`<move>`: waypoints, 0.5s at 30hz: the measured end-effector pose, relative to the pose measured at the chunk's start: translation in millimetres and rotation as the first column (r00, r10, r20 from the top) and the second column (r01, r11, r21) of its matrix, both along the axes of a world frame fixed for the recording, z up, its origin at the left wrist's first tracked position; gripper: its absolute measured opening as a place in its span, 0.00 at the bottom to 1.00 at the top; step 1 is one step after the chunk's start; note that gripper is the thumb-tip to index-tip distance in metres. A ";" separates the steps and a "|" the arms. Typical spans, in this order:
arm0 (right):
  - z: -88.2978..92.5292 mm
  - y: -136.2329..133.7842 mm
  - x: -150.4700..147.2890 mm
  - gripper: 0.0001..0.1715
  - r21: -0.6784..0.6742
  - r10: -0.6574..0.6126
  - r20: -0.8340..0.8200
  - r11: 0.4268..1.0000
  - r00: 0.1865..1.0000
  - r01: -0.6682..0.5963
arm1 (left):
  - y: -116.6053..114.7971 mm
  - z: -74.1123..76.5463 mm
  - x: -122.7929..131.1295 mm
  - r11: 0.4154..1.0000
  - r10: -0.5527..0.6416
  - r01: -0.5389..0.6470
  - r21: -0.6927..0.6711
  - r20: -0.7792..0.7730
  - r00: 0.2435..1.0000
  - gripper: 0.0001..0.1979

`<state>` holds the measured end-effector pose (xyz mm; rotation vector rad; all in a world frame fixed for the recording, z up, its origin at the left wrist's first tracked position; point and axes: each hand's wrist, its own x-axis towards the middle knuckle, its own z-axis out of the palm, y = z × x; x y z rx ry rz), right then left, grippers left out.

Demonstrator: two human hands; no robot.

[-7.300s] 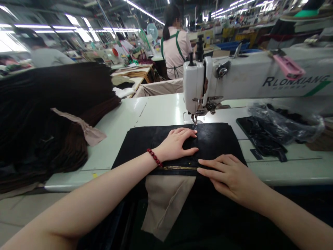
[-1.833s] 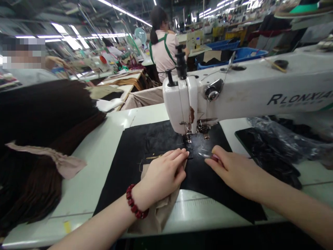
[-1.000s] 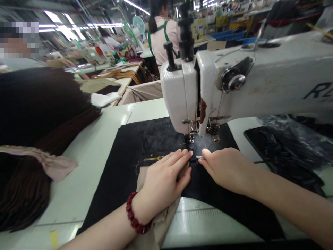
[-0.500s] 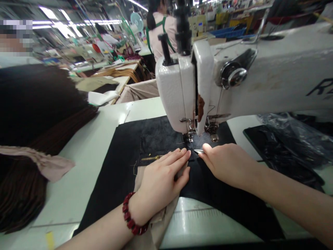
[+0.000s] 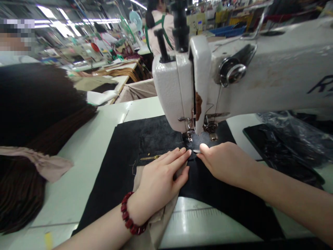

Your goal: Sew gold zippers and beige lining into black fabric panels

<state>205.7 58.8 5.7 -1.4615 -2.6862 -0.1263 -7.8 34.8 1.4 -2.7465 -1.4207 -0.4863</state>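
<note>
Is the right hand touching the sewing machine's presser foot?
Apart: the head view shows black fabric between the right hand and the presser foot.

Black fabric panel (image 5: 156, 133) — brass zipper (image 5: 151, 158) set in, lying flat

**Head-worn camera, close behind the sewing machine (image 5: 179, 80)**
From the near side of the sewing machine, at the person's head, the lens faces forward and down, so the machine's needle end stands close and large just right of centre, its arm running off the right edge. The worktop (image 5: 85, 180) spreads below and left of the machine, with the left hand (image 5: 158, 187) and right hand (image 5: 226, 163) entering from the bottom just in front of the needle. Beyond the machine the view reaches far down the workshop, where a co-worker (image 5: 158, 41) shows small at the top.
</note>
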 end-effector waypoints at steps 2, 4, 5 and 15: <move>-1.1 -0.3 0.3 0.16 0.006 0.026 -0.006 1.000 1.000 -0.026 | 0.3 0.1 0.5 1.000 -0.003 0.004 0.004 -0.014 1.000 0.20; -1.7 -1.1 0.7 0.16 0.010 0.034 -0.012 0.999 0.999 -0.034 | 0.6 0.4 1.2 1.000 -0.008 0.008 0.007 -0.031 0.999 0.20; -1.7 -1.6 0.8 0.16 0.008 0.033 -0.012 0.999 0.999 -0.033 | 0.7 0.8 1.5 1.000 -0.012 0.012 0.007 -0.040 0.999 0.20; 2.7 -13.0 -0.9 0.16 -0.072 -0.004 0.009 0.997 1.000 0.004 | 1.0 5.0 4.3 0.999 -0.044 0.045 0.017 -0.093 0.995 0.20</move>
